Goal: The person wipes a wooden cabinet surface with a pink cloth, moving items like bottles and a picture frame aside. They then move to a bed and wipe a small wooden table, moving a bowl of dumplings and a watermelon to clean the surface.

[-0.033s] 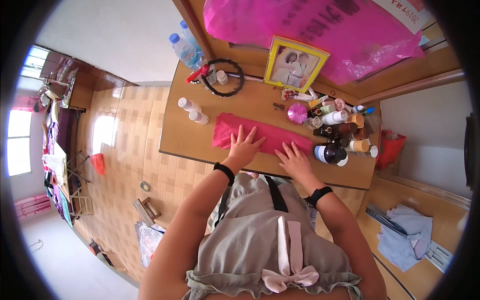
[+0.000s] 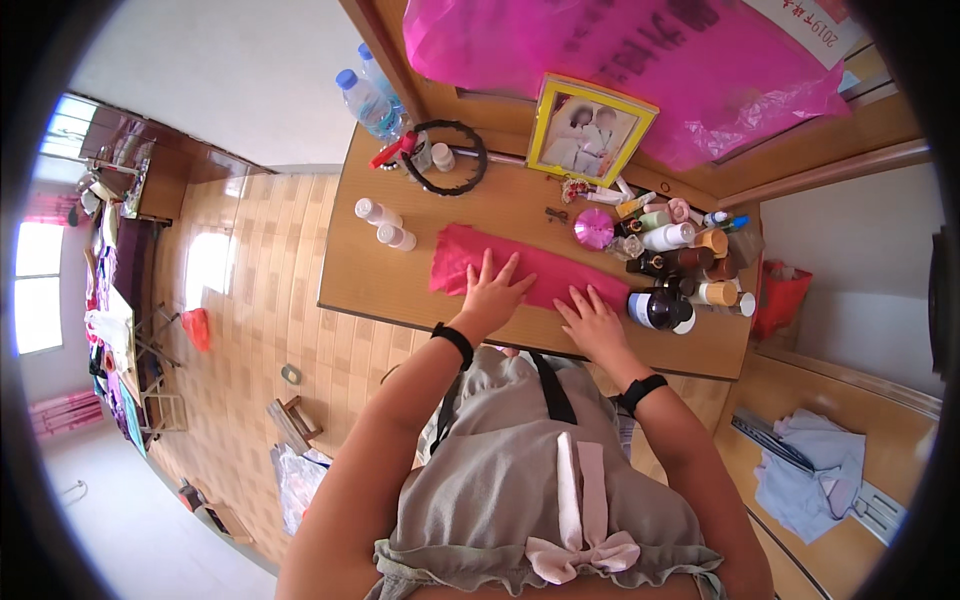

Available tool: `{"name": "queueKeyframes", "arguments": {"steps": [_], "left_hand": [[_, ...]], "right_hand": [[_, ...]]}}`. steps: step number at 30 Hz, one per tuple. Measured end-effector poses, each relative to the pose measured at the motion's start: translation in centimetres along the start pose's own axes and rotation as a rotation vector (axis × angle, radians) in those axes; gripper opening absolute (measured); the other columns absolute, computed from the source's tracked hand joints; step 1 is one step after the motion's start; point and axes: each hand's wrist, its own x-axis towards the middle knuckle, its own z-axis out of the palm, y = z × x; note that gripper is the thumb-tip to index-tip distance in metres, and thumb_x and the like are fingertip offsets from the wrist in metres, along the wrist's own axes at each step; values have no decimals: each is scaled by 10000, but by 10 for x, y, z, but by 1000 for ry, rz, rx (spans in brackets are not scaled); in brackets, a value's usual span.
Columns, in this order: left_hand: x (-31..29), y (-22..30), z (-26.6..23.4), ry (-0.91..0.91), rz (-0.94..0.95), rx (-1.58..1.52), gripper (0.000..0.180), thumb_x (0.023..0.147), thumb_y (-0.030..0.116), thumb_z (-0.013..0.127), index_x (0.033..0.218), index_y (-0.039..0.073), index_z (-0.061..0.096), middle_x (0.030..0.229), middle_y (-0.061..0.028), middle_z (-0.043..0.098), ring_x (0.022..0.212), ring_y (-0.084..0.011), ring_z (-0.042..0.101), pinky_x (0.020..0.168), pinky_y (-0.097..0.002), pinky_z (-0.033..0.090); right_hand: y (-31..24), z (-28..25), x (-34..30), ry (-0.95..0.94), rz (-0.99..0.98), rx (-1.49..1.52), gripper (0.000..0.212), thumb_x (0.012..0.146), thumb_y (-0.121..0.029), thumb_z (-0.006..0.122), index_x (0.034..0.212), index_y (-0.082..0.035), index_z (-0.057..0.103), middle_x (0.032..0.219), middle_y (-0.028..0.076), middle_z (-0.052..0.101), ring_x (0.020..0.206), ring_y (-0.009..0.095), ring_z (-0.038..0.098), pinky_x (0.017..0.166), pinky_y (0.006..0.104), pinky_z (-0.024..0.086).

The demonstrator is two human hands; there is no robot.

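A folded strip of bright pink, thin material (image 2: 556, 266) lies flat on the wooden desk (image 2: 350, 270) before me; whether it is plastic or cloth I cannot tell. My left hand (image 2: 490, 300) rests on its left half, palm down with fingers spread. On the strip's right part lie the fingertips of my right hand (image 2: 597, 325), also spread. Neither hand grips anything. Just past the strip's right end stands a dark jar with a pale label (image 2: 652, 308). Two small white bottles (image 2: 396, 237) lie left of the strip.
Cosmetic bottles (image 2: 690, 258) crowd the desk's right side. Behind are a yellow picture frame (image 2: 548, 130), a round pink container (image 2: 594, 229) and a black braided ring (image 2: 484, 160). Water bottles (image 2: 366, 105) stand at the back left. A large pink plastic sheet (image 2: 620, 70) hangs above.
The pink strip's left end has shifted slightly to the right, and my left hand with it. My right hand has barely moved.
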Motion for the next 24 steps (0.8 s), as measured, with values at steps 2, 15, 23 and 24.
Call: {"name": "queueKeyframes", "arguments": {"steps": [2,15,23,24], "left_hand": [[21,5,-2,-41,16,15,570,883,196,545,1409,378,421,1557,-47,223,1404,-499,117,1026,-731,236],[80,-16,-38,-71,-38,14,646,852,120,576,1407,405,410,1556,-34,216,1398,-496,145,1017,-707,293],[90,-26,-37,-77,40,108,606,874,174,549,1423,376,391,1552,-47,225,1375,-508,196,998,-674,353],[82,-25,-36,-99,66,127,606,873,176,551,1424,373,391,1551,-50,225,1369,-512,205,988,-665,371]], "right_hand": [[10,-2,1,19,32,20,516,867,-315,614,1358,-211,493,1390,84,469,1243,359,467,858,444,531],[6,-6,73,-42,130,40,532,859,-324,611,1347,-153,484,1446,97,410,1174,340,477,721,392,570],[-8,-14,75,-46,242,81,466,858,-307,610,1292,-161,525,1435,74,435,1136,315,491,753,412,553],[-12,-13,71,-53,249,91,443,859,-307,610,1271,-161,540,1432,69,441,1128,314,496,764,413,549]]}}
